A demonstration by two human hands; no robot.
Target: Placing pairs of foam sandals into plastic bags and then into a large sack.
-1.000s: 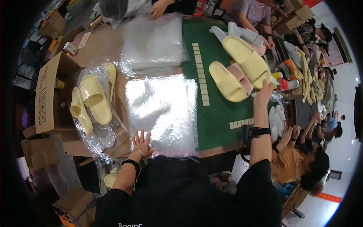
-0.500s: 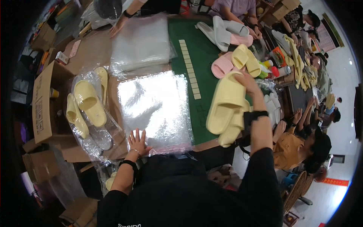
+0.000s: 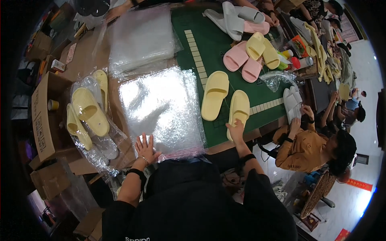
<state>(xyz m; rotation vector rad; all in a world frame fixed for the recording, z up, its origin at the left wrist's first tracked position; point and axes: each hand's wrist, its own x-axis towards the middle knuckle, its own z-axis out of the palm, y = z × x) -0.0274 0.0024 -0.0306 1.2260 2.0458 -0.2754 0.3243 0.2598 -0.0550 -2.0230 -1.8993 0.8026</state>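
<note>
My left hand (image 3: 145,151) lies flat, fingers spread, on the near left corner of a shiny stack of clear plastic bags (image 3: 161,108). To the right of the stack, two yellow slippers rest side by side on the green table surface (image 3: 189,52). My right hand (image 3: 236,130) grips the near end of the right-hand yellow slipper (image 3: 240,105), its thumb along the left edge. The left-hand yellow slipper (image 3: 214,95) sits a little farther off, untouched. Both point their near ends toward me.
Wrapped yellow slippers (image 3: 90,112) lie left, beside an open cardboard box (image 3: 40,116). A second bag stack (image 3: 140,38) is behind. Pink slippers (image 3: 235,56), small yellow slippers (image 3: 268,53) and grey slippers (image 3: 233,24) sit at the far right. A co-worker in brown (image 3: 303,148) handles white slippers (image 3: 292,102).
The yellow slippers, held up together by my right hand before, now lie apart on the green surface. My right hand has come nearer to me. My left hand stays on the bags.
</note>
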